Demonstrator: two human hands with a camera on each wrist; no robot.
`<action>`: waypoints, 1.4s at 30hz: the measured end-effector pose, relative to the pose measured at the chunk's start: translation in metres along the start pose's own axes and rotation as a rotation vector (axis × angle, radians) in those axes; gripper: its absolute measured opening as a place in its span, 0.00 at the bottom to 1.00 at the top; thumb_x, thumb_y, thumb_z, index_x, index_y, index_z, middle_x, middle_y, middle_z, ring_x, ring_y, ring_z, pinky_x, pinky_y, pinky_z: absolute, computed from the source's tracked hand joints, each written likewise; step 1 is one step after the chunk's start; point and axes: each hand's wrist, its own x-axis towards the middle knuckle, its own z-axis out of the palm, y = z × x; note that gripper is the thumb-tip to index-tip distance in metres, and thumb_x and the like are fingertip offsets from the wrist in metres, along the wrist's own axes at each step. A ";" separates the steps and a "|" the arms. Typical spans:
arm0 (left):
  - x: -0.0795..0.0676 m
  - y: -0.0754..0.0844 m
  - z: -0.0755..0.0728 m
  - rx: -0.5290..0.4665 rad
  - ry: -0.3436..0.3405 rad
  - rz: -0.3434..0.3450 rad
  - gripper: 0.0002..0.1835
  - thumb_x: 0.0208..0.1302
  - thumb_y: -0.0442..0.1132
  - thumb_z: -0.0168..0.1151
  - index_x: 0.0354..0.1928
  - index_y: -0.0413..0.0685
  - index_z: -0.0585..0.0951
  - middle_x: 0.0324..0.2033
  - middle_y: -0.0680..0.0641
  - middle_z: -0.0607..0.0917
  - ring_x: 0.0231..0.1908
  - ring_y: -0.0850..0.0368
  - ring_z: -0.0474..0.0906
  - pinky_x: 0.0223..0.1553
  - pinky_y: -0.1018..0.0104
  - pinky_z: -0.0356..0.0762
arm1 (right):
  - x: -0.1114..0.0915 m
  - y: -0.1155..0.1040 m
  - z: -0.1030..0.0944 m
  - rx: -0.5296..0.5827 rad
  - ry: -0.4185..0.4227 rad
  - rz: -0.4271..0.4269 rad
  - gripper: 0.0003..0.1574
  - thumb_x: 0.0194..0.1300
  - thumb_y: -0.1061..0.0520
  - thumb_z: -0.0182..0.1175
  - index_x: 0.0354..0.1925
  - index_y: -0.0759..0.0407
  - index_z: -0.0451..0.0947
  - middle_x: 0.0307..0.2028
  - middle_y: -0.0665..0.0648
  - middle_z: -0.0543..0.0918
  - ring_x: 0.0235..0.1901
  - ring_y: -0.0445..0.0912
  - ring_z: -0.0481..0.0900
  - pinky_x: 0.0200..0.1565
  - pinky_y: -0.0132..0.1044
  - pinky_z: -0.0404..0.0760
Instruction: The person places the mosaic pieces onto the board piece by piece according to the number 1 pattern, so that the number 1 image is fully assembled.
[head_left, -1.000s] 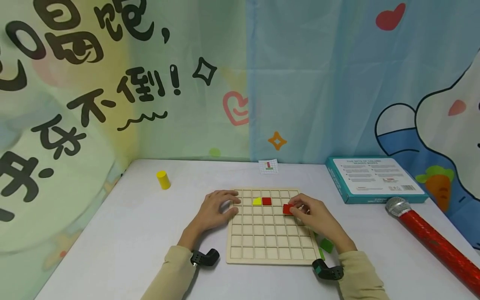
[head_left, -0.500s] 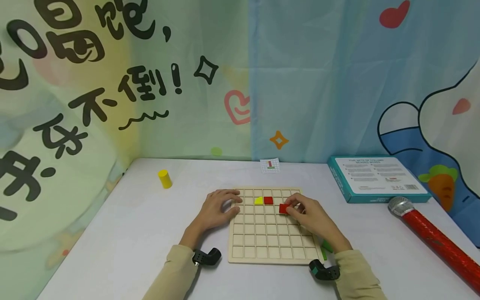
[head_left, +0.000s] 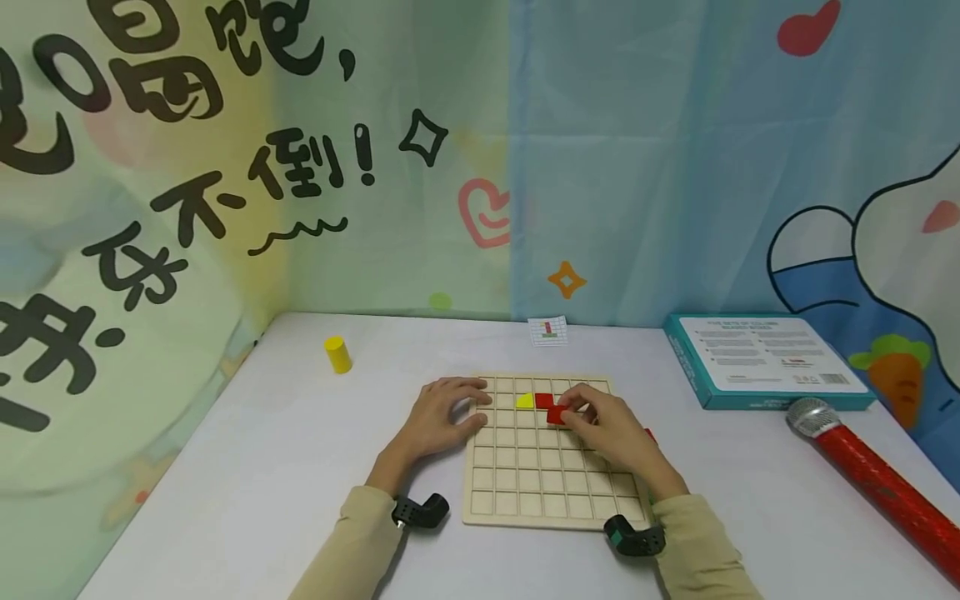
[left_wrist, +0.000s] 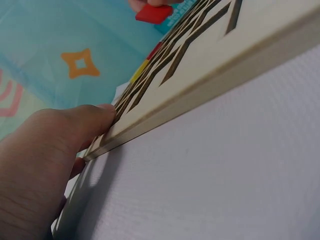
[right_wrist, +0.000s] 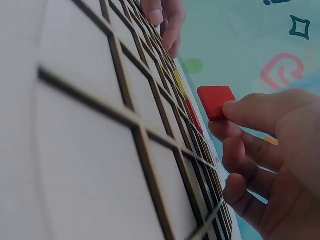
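Observation:
A pale wooden grid board (head_left: 540, 503) lies on the white table. My right hand (head_left: 611, 429) pinches a red square tile (right_wrist: 215, 101) between thumb and forefinger, over the upper middle of the board; its other fingers are bent. In the right wrist view the tile is tilted and apart from the grid. A yellow tile (head_left: 525, 402) and another red tile (head_left: 543, 401) sit side by side in an upper row. My left hand (head_left: 442, 422) rests at the board's left edge, its thumb (left_wrist: 102, 114) touching the top near the rim.
A small card (head_left: 548, 332) with a printed grid pattern lies behind the board. At the back left stands a yellow cylinder (head_left: 337, 355). A teal box (head_left: 768, 362) and a red microphone (head_left: 870, 483) lie at the right. A bit of red (head_left: 651, 435) shows behind the right wrist.
My right hand has moved left across the board with the red tile, from near the right side to just below the red tile in the row. The left hand stays on the board's edge.

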 end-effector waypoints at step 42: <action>0.001 -0.001 0.001 0.006 0.001 0.005 0.13 0.61 0.52 0.60 0.46 0.59 0.81 0.57 0.54 0.78 0.61 0.52 0.70 0.61 0.45 0.60 | 0.008 -0.008 0.009 -0.204 -0.026 0.006 0.14 0.61 0.58 0.62 0.47 0.56 0.82 0.36 0.49 0.80 0.29 0.39 0.71 0.31 0.32 0.70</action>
